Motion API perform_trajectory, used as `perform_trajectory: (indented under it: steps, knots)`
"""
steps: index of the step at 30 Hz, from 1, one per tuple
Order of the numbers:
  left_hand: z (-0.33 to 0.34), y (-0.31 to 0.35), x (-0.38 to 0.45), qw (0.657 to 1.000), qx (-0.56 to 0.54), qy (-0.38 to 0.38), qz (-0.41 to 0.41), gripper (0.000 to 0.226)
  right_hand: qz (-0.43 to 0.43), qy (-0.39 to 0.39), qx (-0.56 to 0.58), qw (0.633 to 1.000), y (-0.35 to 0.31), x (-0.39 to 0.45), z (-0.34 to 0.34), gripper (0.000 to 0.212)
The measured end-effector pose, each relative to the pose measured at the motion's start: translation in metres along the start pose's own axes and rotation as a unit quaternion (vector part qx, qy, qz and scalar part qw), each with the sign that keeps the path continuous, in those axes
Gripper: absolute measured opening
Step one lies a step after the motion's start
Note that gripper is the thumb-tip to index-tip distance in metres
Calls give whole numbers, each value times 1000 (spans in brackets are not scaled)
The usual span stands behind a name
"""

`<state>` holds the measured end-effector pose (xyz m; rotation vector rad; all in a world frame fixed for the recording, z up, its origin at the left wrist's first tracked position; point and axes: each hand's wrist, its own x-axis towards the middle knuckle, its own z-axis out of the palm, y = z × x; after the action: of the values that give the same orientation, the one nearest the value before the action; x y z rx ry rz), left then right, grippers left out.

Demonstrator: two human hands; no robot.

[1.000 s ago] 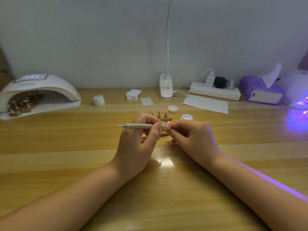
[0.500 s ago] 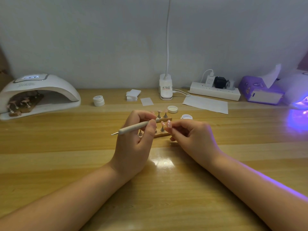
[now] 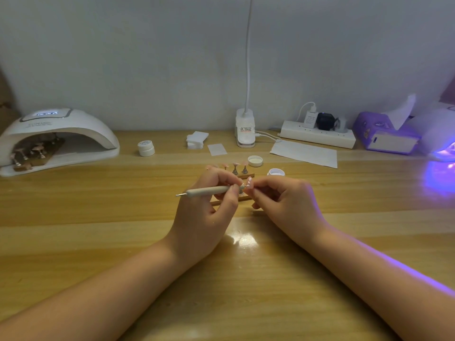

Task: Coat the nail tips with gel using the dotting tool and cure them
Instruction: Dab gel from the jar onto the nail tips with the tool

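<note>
My left hand point(image 3: 206, 212) grips a pale dotting tool point(image 3: 209, 190) that lies almost level, its free metal end pointing left and its working end at a pink nail tip point(image 3: 249, 185). My right hand point(image 3: 285, 203) pinches that nail tip on its small stand. Just behind the hands, more pink nail tips on metal stands point(image 3: 238, 168) sit on a wooden strip point(image 3: 246, 177). An open gel jar point(image 3: 275, 172) and its lid point(image 3: 255, 160) lie to the right of them. A white curing lamp point(image 3: 56, 141) at the far left holds another strip of tips.
A closed white jar point(image 3: 146, 148), a stack of wipes point(image 3: 197, 140), a lamp base point(image 3: 245, 131), a paper sheet point(image 3: 304, 153) and a power strip point(image 3: 317, 136) line the back of the wooden table. A purple tissue box point(image 3: 384, 136) and a glowing UV lamp point(image 3: 443, 143) stand at the right.
The dotting tool has swung from tilted back to nearly level, and its working end has come to the nail tip. My right hand has stayed in place.
</note>
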<state>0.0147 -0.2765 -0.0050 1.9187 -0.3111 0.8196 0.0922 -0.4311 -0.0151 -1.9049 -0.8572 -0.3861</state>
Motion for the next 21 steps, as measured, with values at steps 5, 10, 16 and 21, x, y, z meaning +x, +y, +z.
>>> perform_trajectory:
  steps: [5,10,16,21]
  knots:
    - [0,-2,1,1000,3,1,-1,7,3,5,3,1000,0,0,1,13]
    - [0,-4,1,1000,-5,3,3,8,-4,3,-4,1000,0,0,0,14]
    - [0,-3,1,1000,-3,4,1,15,-6,-1,-5,1000,-1,1,-1,15]
    - [0,-3,1,1000,-7,8,9,10,-14,0,-11,1000,0,0,-1,15]
